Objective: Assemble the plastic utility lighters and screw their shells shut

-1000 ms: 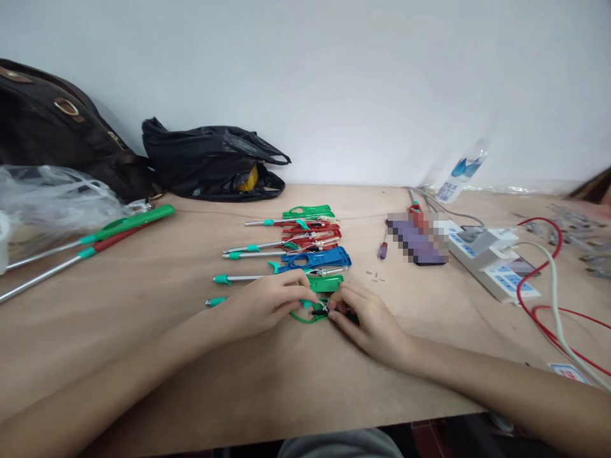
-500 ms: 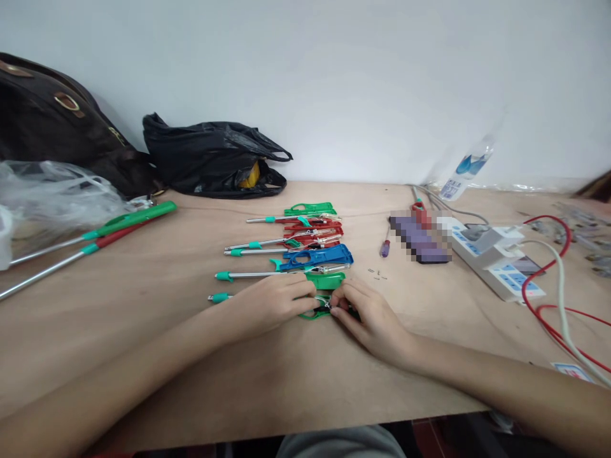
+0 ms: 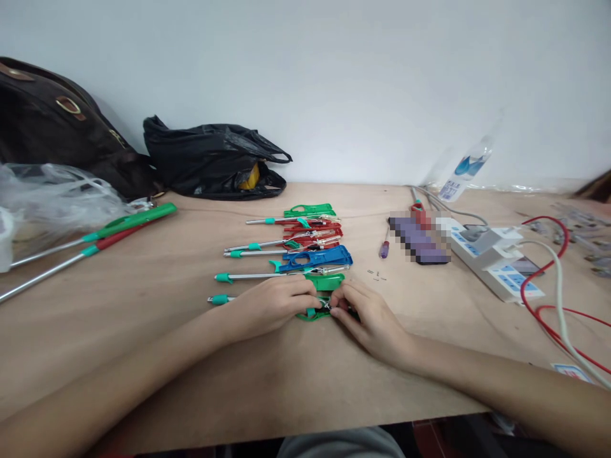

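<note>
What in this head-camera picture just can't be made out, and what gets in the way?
- The small part between the fingertips: too small, and covered by the left hand and right hand.
- Most of the green lighter body: hidden under both hands.
- The pixelated block: blurred on purpose.
- The black bag contents: only a yellow patch shows.
- The tiny pins: too small to identify.
- The long green rods: cut off by the left edge.

Single head-worn view, looking forward and down across the surface [image 3: 143,331] toward the far wall [image 3: 334,83]. Near range: forearms enter from bottom edge, surface fills the lower frame.
</note>
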A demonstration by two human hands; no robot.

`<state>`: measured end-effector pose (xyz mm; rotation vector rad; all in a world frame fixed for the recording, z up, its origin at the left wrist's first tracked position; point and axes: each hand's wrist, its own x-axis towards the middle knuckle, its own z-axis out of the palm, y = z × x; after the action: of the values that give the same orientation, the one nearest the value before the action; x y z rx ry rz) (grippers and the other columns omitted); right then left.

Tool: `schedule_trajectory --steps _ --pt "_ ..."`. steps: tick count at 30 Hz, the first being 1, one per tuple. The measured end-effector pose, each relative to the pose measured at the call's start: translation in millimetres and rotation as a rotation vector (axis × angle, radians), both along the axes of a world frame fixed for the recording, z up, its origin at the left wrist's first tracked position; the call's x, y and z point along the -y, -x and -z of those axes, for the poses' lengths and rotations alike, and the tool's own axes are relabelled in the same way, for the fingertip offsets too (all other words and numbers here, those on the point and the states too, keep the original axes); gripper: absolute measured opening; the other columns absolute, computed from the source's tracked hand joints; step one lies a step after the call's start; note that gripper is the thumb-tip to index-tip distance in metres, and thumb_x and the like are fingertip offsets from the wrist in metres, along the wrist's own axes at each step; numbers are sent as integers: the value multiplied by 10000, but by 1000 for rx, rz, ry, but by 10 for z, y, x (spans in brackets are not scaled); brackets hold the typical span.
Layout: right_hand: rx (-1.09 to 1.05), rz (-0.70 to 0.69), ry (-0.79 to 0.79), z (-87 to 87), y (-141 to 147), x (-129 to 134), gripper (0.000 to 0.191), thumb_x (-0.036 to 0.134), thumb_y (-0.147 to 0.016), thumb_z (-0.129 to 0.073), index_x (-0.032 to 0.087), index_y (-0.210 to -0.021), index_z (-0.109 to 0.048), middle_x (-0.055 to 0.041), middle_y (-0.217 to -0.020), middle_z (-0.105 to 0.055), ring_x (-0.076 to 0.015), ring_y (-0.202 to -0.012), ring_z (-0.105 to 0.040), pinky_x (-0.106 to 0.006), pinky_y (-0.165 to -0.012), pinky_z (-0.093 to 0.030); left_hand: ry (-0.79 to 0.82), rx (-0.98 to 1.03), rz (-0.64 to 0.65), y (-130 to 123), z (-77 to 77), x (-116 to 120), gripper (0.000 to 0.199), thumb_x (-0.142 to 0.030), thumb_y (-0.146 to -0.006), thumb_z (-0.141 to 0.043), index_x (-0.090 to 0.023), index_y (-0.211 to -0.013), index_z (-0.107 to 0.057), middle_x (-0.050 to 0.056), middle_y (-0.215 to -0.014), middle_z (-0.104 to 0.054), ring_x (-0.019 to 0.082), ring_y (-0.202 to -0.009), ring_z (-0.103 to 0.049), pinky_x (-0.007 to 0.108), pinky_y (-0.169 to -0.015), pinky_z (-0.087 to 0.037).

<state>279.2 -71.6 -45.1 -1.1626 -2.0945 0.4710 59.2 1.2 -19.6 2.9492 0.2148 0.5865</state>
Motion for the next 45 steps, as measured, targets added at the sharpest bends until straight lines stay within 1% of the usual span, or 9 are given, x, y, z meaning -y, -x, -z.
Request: schedule_trajectory --steps 5,10,13,16,22,29,34,40,45 --pt "-14 -13 -7 21 -4 -4 101 98 -885 -487 196 -866 -503 -24 -794 -557 -170 -738 -512 -266 -638 -391 39 34 -17 -15 54 10 294 -99 -996 -343 -142 -1045 -630 72 -920 -646 152 -829 -578 223 -746 -463" --pt "-29 -17 13 37 -7 -7 102 100 -893 -483 198 -868 -497 -26 -815 -563 -170 -751 -507 -269 -654 -389 23 112 -38 -26 85 31 288 -109 -1002 -341 -137 -1012 -627 81 -948 -644 148 -845 -583 223 -764 -478" --pt "-33 -13 23 34 -6 -3 103 100 -896 -479 199 -871 -493 -27 -816 -561 -169 -746 -504 -267 -649 -387 -8 154 -68 -29 100 41 272 -125 -1008 -354 -139 -1023 -625 83 -964 -644 142 -852 -592 220 -764 -488" --pt "-26 -15 25 25 -7 0 104 95 -892 -477 195 -865 -494 -29 -816 -560 -168 -739 -502 -265 -641 -385 -61 175 -92 -28 123 42 261 -159 -1017 -364 -126 -1005 -624 83 -931 -646 145 -834 -595 226 -743 -495" --pt "-6 -21 1 21 -9 -8 108 87 -884 -479 191 -861 -496 -29 -809 -552 -167 -735 -495 -265 -637 -380 -140 200 -95 -18 177 42 258 -130 -1011 -367 -118 -966 -621 82 -903 -649 143 -791 -582 227 -719 -489" --pt "-11 -23 5 32 -10 -10 109 86 -884 -473 191 -861 -493 -30 -816 -556 -165 -738 -494 -264 -639 -383 -159 234 -106 -17 187 50 227 -124 -1005 -380 -135 -965 -603 68 -903 -643 138 -798 -586 222 -711 -486" --pt "-11 -18 -3 22 -10 -5 107 89 -886 -473 190 -856 -493 -29 -809 -555 -167 -740 -495 -267 -642 -385 -166 229 -147 -22 186 71 189 -114 -992 -407 -135 -997 -595 72 -933 -637 145 -827 -590 235 -726 -494" --pt "-4 -17 -4 21 -5 -6 106 96 -892 -473 196 -859 -487 -34 -823 -564 -177 -759 -514 -274 -655 -403 -158 240 -179 -44 165 116 184 -104 -991 -400 -130 -990 -582 75 -946 -621 142 -827 -580 228 -716 -495" --pt "3 -22 -16 29 -2 -11 107 98 -899 -468 196 -859 -485 -39 -829 -564 -182 -772 -523 -280 -666 -415 -185 234 -202 -43 185 136 200 -121 -1004 -390 -130 -989 -589 74 -951 -620 143 -827 -574 225 -712 -490"
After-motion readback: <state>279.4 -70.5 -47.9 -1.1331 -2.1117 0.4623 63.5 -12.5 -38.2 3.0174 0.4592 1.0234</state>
